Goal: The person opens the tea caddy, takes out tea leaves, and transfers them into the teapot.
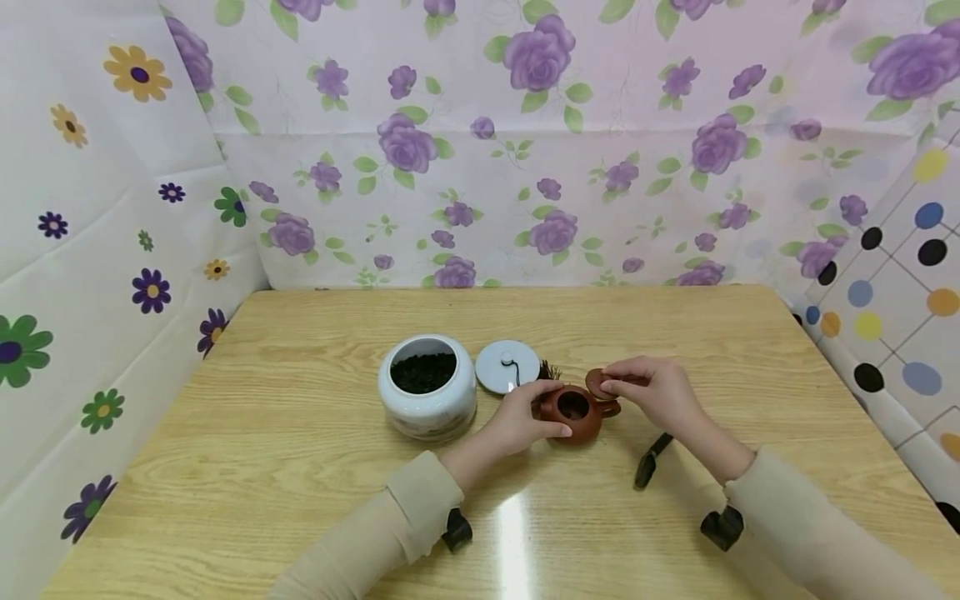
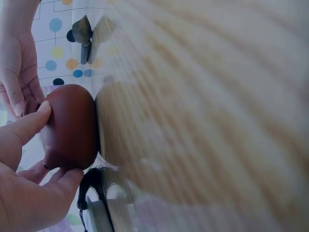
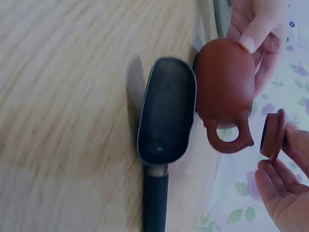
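Observation:
A reddish-brown clay teapot (image 1: 588, 429) stands on the table, its round mouth uncovered and its handle toward the right. My left hand (image 1: 519, 418) grips it from the spout side, with the thumb on the near shoulder and the other fingers round the far side. Between thumb and fingers, my right hand (image 1: 662, 395) pinches the teapot's lid (image 3: 274, 134), tilted and held off the pot beside the handle. A dark tea scoop (image 3: 167, 108) with a black handle lies below the right hand, closest to me in the right wrist view.
Left of the teapot stands a white porcelain jar (image 1: 431, 414) with dark loose tea leaves (image 1: 423, 374) inside. Its pale lid (image 1: 498, 362) lies flat behind my left hand, with a dark tassel (image 2: 91, 179) close to the teapot. Patterned cloths (image 1: 480, 192) hang round the wooden table (image 1: 300, 467).

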A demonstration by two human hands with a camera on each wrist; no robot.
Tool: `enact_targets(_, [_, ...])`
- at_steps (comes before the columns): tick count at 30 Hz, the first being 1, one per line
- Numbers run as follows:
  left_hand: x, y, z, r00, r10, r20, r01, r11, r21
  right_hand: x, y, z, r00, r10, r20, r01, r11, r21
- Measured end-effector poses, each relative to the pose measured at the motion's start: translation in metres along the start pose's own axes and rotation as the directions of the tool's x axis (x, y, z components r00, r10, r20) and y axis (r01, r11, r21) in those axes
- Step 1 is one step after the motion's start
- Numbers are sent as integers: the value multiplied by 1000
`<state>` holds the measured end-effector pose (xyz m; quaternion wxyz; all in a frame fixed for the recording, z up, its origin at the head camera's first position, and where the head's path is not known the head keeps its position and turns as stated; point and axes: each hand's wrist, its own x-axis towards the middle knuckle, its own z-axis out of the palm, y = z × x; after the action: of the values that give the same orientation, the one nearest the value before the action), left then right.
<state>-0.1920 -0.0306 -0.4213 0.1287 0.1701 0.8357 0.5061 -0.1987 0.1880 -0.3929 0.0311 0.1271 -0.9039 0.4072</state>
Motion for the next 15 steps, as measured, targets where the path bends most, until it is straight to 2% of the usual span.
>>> enact_targets(12, [1, -2, -2, 1000, -5, 5, 5, 999, 35, -3, -9, 19, 996, -89, 6, 89, 996, -11])
enact_targets(15, [2, -3, -1, 1000, -9, 7, 9, 999, 42, -3, -10, 24, 996, -88, 25, 88, 996, -3])
